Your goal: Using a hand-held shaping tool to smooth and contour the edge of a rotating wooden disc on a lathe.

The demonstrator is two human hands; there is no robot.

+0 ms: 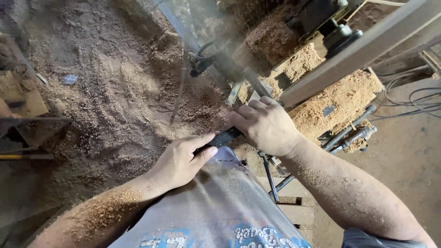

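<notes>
Sawdust-covered floor (105,92); both hands (177,163) grip a dark tool handle (225,137).

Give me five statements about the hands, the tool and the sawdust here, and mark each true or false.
1. Both hands hold one dark tool handle. True.
2. The left hand is gloved. False: it is bare.
3. Sawdust covers the floor. True.
4. The right hand rests on the grey shirt. False: it grips the tool near the lathe.
5. The left forearm is clean. False: it is dusted with wood shavings.
</notes>
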